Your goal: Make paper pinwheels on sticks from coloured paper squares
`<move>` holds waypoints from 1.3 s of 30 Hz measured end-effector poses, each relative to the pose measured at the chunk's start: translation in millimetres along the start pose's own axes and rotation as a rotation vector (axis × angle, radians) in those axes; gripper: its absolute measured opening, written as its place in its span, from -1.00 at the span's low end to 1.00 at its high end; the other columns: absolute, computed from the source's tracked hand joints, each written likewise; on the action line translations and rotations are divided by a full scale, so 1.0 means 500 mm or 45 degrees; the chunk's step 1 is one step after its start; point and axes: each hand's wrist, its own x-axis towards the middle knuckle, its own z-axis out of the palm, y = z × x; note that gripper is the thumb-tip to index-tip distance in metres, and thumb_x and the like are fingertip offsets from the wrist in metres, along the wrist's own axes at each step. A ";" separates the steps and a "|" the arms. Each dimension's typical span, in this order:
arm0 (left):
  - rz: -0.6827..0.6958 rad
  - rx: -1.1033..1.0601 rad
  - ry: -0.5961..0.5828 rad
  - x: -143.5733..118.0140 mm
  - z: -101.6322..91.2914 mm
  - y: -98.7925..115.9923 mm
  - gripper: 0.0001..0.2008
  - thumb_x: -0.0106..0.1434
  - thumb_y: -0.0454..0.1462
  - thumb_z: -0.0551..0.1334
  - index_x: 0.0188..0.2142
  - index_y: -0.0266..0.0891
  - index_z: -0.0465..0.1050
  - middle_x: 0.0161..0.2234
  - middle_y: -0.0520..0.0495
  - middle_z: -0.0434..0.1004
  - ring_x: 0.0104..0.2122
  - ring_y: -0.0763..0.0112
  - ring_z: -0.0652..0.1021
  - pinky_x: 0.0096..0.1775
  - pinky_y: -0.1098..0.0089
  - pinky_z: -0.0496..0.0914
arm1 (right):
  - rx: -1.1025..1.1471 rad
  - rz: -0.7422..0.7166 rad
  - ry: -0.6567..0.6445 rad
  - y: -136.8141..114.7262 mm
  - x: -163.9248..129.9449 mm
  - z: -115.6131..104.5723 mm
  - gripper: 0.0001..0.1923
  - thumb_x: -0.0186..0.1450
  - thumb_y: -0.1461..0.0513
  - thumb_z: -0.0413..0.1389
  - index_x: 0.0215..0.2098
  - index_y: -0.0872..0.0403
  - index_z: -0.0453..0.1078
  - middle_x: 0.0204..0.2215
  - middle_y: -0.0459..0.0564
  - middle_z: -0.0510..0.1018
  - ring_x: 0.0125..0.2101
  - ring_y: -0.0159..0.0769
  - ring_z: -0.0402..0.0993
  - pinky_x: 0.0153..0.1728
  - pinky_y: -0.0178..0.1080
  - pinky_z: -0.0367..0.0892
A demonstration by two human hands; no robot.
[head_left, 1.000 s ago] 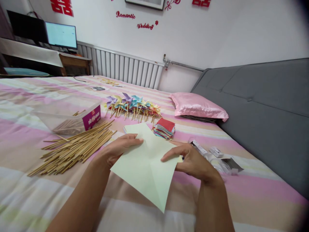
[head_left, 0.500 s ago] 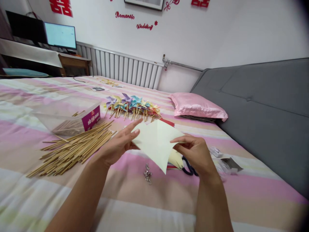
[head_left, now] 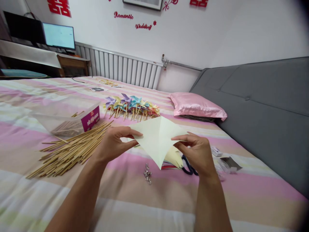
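I hold a pale yellow sheet of paper (head_left: 156,138) up over the striped bed, folded into a triangle with its point hanging down. My left hand (head_left: 113,146) pinches its left corner. My right hand (head_left: 196,153) pinches its right corner. Under the sheet lie more pale yellow paper pieces (head_left: 174,158), a stack of coloured paper and black scissor handles (head_left: 188,167). A small cluster of metal pins (head_left: 147,174) lies on the bedspread just below the sheet's tip.
A heap of wooden sticks (head_left: 72,148) lies at left beside a clear plastic box (head_left: 70,117). A row of finished paper pinwheels (head_left: 131,106) lies farther back. A pink pillow (head_left: 196,108) rests against the grey headboard (head_left: 260,106). Small packets (head_left: 227,162) lie at right.
The flat open sheet has been lifted off the bed and folded in half into a triangle. Both hands rose with it, uncovering the pins and scissors beneath.
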 end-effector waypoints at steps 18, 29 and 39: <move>-0.019 -0.135 0.073 -0.004 -0.005 0.003 -0.77 -0.16 -0.39 0.42 -0.40 -0.23 0.62 -0.43 -0.10 0.62 -0.48 0.30 0.58 -0.41 0.37 0.50 | 0.049 -0.083 -0.053 0.008 -0.001 0.004 -0.80 0.00 0.38 0.16 -0.48 0.00 0.56 -0.52 -0.10 0.62 -0.52 -0.34 0.49 -0.56 -0.34 0.31; 0.060 -0.097 0.096 0.000 -0.004 -0.002 -0.78 -0.11 -0.42 0.39 -0.41 -0.18 0.62 -0.39 -0.08 0.63 -0.39 0.27 0.59 -0.36 0.40 0.50 | 0.063 -0.040 -0.063 0.012 0.001 0.003 -0.81 0.01 0.38 0.19 -0.45 0.00 0.57 -0.46 -0.08 0.63 -0.50 -0.34 0.48 -0.51 -0.33 0.32; 0.240 -0.080 0.045 0.006 -0.016 -0.024 -0.88 -0.05 -0.35 0.37 -0.44 -0.15 0.62 -0.45 -0.09 0.63 -0.46 0.32 0.60 -0.43 0.44 0.48 | 0.311 0.019 -0.044 0.029 0.005 0.004 -0.95 0.04 0.31 0.25 -0.54 0.02 0.54 -0.61 -0.12 0.54 -0.56 -0.38 0.42 -0.51 -0.35 0.31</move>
